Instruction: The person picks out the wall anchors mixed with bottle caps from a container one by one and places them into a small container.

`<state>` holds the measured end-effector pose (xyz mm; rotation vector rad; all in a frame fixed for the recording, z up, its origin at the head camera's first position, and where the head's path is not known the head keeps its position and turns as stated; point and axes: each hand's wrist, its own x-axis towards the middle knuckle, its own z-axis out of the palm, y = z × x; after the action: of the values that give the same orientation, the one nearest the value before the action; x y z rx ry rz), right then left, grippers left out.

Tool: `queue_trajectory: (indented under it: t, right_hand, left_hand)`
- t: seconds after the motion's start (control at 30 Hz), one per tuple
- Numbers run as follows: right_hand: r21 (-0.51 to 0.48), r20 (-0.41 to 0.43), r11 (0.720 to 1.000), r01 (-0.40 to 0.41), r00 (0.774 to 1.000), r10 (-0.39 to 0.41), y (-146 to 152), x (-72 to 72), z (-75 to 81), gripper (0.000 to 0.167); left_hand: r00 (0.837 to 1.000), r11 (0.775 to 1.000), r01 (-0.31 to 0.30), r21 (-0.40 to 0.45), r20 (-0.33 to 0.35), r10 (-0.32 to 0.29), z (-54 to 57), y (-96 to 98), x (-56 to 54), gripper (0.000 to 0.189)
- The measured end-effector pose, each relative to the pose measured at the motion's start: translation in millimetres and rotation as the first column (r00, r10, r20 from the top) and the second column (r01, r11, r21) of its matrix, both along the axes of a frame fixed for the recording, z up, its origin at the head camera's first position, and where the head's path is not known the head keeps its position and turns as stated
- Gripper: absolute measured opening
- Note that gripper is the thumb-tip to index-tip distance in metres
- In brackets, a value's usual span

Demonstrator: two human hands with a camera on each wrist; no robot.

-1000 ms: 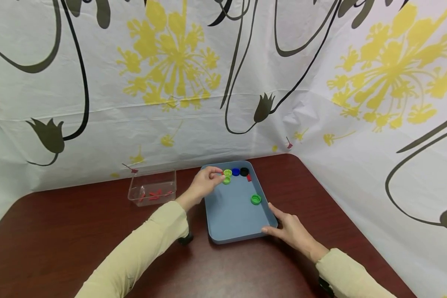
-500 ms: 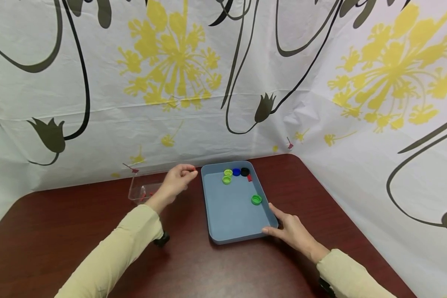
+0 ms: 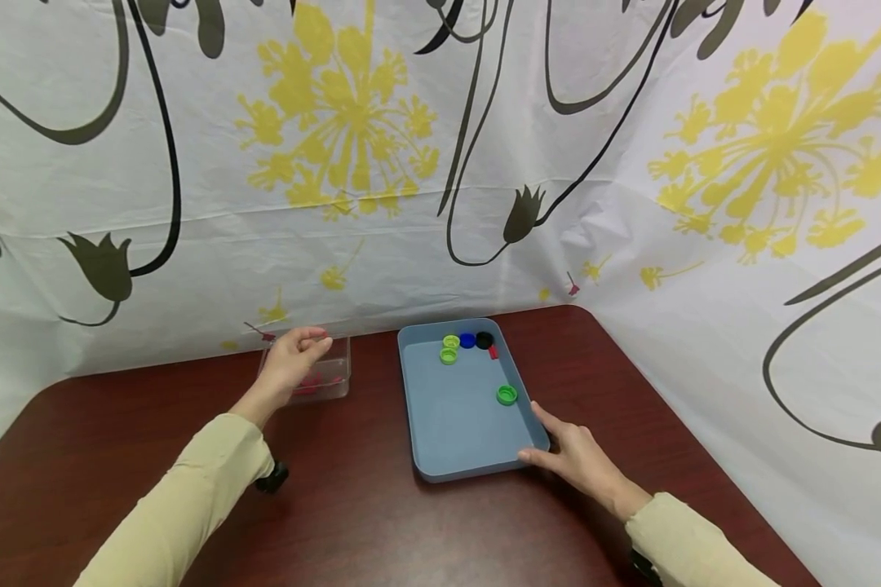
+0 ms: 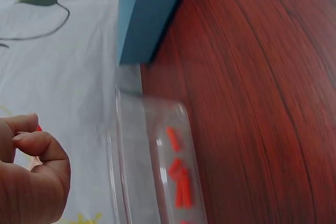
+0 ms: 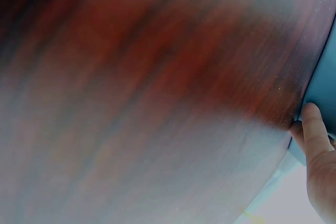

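Observation:
My left hand [image 3: 288,364] is raised over the clear plastic box [image 3: 340,368], pinching a small red piece [image 4: 39,128] between thumb and fingertips; most of that piece is hidden. Several more small red pieces [image 4: 183,187] lie in the box. My right hand [image 3: 576,458] holds the near right corner of the blue-grey tray [image 3: 455,432], thumb on the near wall and fingers along the right side. Inside the tray are two light green caps [image 3: 449,356], a blue cap [image 3: 467,340], a black cap [image 3: 484,340], a green cap [image 3: 506,395] and a red piece [image 3: 493,352].
A dark reddish wooden table [image 3: 352,505] bears both containers, the box left of the tray with a gap between them. White sheeting with flower prints [image 3: 382,269] hangs behind the table and along its right side.
My left hand has moved left from the tray's far left corner to above the clear box, still pinching the red piece. The right hand has stayed at the tray's corner.

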<state>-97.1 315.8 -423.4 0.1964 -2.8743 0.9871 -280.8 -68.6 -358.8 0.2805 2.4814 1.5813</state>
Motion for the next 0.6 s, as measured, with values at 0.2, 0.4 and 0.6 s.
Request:
queue_trajectory:
  t: [0.2, 0.4, 0.6]
  right_hand:
    - [0.001, 0.003, 1.0, 0.0, 1.0, 0.0, 1, 0.3, -0.6, 0.083]
    - [-0.018, 0.021, 1.0, 0.0, 1.0, 0.001, 0, 0.3, -1.1, 0.084]
    - [-0.012, 0.018, 1.0, 0.0, 1.0, 0.0, 1, -0.1, -0.5, 0.084]
  left_hand:
    - [0.999, 0.996, -0.033, -0.082, -0.015, 0.032, -0.9, -15.7, -2.9, 0.05]
    - [0.996, 0.983, -0.091, -0.158, -0.02, 0.089, -1.8, -24.4, -5.5, 0.049]
    - [0.992, 0.978, -0.122, -0.168, 0.007, 0.125, -6.6, -31.5, -7.8, 0.048]
